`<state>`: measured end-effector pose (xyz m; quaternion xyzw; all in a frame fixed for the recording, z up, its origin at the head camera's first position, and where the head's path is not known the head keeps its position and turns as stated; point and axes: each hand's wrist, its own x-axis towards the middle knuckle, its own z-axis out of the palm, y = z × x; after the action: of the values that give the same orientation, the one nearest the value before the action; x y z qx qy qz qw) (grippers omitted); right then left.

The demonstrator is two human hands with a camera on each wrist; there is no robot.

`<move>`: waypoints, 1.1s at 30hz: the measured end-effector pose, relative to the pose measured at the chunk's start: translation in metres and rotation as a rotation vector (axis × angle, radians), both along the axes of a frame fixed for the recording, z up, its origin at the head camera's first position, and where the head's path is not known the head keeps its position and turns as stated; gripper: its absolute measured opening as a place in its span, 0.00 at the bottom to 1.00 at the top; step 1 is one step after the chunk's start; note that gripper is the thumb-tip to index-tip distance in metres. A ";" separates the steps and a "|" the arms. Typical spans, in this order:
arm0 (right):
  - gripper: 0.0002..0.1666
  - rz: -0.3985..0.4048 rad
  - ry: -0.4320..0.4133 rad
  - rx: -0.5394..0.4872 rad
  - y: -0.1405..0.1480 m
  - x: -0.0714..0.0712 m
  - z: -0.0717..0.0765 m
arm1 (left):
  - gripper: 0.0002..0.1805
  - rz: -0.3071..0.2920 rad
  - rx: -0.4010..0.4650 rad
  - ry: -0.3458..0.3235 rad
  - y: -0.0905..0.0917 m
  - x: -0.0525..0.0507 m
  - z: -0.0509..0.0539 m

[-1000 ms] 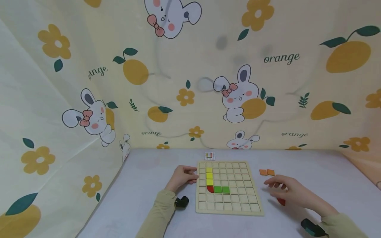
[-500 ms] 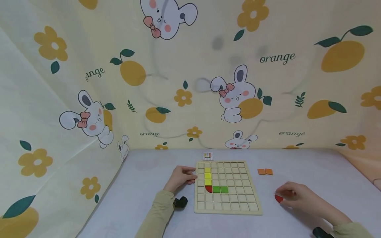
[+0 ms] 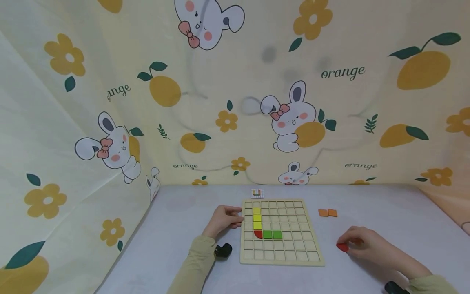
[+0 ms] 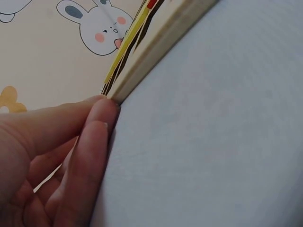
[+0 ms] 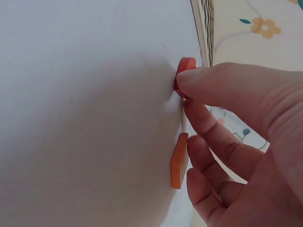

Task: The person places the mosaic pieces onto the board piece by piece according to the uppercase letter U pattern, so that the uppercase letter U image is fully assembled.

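Observation:
In the head view my left hand [image 3: 221, 220] is at the left edge of a wooden grid board [image 3: 293, 254], its thumb and a finger reaching to that edge. The left wrist view shows these fingertips touching the board's edge [image 4: 156, 52]. A column of yellow square tiles [image 3: 257, 217], a red rounded tile [image 3: 258, 234] and two green square tiles [image 3: 272, 234] form an L on the board. Right of the board, my right hand [image 3: 367, 244] pinches another red rounded tile [image 5: 185, 71] between thumb and finger, low over the table.
Two orange square tiles [image 3: 328, 212] lie on the white table right of the board. Behind the board lies a small pattern card [image 3: 257, 193] with a coloured figure. A printed curtain [image 3: 227, 102] borders the table at the back and left.
My right hand has moved back from near the orange tiles toward the table's front right and now pinches the red tile. The left hand stays at the board's edge.

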<state>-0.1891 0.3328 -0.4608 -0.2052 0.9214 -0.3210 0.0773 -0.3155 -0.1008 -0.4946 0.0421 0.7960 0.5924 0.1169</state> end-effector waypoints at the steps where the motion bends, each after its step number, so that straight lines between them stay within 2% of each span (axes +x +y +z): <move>1: 0.12 0.015 0.010 -0.003 0.000 0.000 0.000 | 0.21 0.000 0.001 0.000 0.000 0.000 0.000; 7: 0.10 0.067 -0.001 -0.022 -0.001 -0.002 0.001 | 0.21 -0.004 0.004 0.012 0.000 0.001 0.000; 23: 0.11 0.010 -0.105 -0.030 -0.005 -0.004 -0.001 | 0.20 -0.007 -0.001 0.011 -0.001 -0.001 -0.001; 27: 0.10 -0.006 -0.117 -0.059 -0.004 -0.006 0.000 | 0.21 -0.012 0.002 0.010 -0.001 0.000 -0.001; 33: 0.07 0.010 -0.139 -0.155 0.000 -0.012 0.002 | 0.20 -0.022 0.016 0.015 -0.001 -0.001 -0.002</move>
<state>-0.2010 0.3333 -0.4589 -0.1922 0.8853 -0.4042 0.1263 -0.3167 -0.1020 -0.4970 0.0564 0.7915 0.5973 0.1169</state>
